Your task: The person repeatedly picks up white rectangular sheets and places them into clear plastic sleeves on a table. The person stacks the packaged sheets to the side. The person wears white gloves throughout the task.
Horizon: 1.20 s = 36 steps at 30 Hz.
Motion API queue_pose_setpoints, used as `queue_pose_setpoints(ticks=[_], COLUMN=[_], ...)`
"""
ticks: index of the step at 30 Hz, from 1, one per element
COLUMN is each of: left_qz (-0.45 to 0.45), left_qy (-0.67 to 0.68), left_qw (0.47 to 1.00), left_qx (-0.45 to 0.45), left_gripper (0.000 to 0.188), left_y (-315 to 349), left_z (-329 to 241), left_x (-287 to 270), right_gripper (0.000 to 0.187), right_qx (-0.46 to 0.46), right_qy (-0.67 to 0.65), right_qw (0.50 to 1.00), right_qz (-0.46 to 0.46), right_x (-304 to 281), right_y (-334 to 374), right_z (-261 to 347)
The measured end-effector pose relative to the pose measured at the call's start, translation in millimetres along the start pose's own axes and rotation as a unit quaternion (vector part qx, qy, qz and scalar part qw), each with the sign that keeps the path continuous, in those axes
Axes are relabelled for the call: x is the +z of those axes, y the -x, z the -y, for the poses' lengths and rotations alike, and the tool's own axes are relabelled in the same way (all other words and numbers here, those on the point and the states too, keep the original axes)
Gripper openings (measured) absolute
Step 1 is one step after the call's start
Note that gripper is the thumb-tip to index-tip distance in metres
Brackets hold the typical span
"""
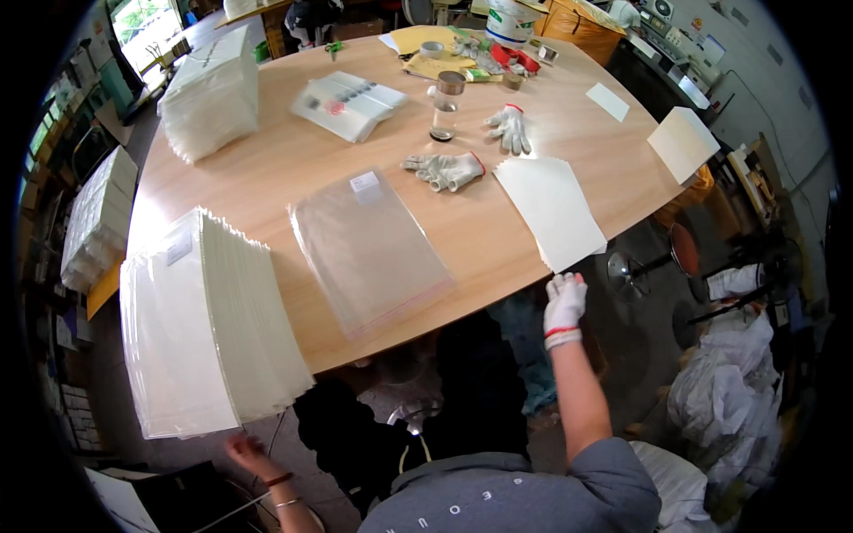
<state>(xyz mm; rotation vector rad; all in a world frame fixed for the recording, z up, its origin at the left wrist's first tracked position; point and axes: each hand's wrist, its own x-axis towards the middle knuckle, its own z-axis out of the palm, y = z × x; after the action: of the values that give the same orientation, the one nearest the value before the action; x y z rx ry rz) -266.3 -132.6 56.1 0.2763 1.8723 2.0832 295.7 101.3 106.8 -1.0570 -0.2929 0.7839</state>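
Note:
My right hand (pixel 565 304), in a white glove with a red cuff edge, is at the near corner of a stack of white paper sheets (pixel 553 213). Its fingers are bent together, their tips against the paper's edge; whether a sheet is between them is hidden. My left hand (pixel 249 453), ungloved and smeared by motion, is low beside the near end of a tall fanned stack of white sheets in clear sleeves (pixel 173 329). Between the two stacks lies a pile of clear plastic bags (pixel 369 253) with a small white label.
Two loose work gloves (pixel 444 171) (pixel 510 130) lie near a lidded bottle (pixel 446 107). Behind are printed bags (pixel 346 105), a wrapped stack (pixel 211 93), green scissors (pixel 333 49) and a white bucket (pixel 511 22). A white card box (pixel 682 144) stands at the right edge; stools (pixel 684 249) are beyond.

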Motion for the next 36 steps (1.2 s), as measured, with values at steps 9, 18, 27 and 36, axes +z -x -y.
queue_pose_setpoints(ticks=[9,18,27,36], left_qz=[0.483,0.406,0.420,0.327], left_qy=[-0.132,-0.494,-0.510,-0.387], left_qw=[0.863,0.588,0.591,0.643], left_qx=[0.075,0.496,0.464,0.574], left_gripper=[0.008,0.019,0.008,0.015], left_y=[110.7,96.0,63.4,53.2], left_z=[-10.5,-9.4,9.1,18.2], left_x=[140.7,294.4,312.0,297.1], right_gripper=[0.047,0.017,0.031,0.031], right_qx=[0.176,0.171,0.033,0.301], right_qy=[-0.047,0.160,0.177,0.095], right_qw=[0.980,0.972,0.964,0.905], right_qz=[-0.076,-0.016,0.198,0.285], right_x=[3.5,-26.8,-13.8,-10.7], right_y=[-49.3,-151.9,14.3,106.0], right_z=[52.1,53.6,91.7,54.6])
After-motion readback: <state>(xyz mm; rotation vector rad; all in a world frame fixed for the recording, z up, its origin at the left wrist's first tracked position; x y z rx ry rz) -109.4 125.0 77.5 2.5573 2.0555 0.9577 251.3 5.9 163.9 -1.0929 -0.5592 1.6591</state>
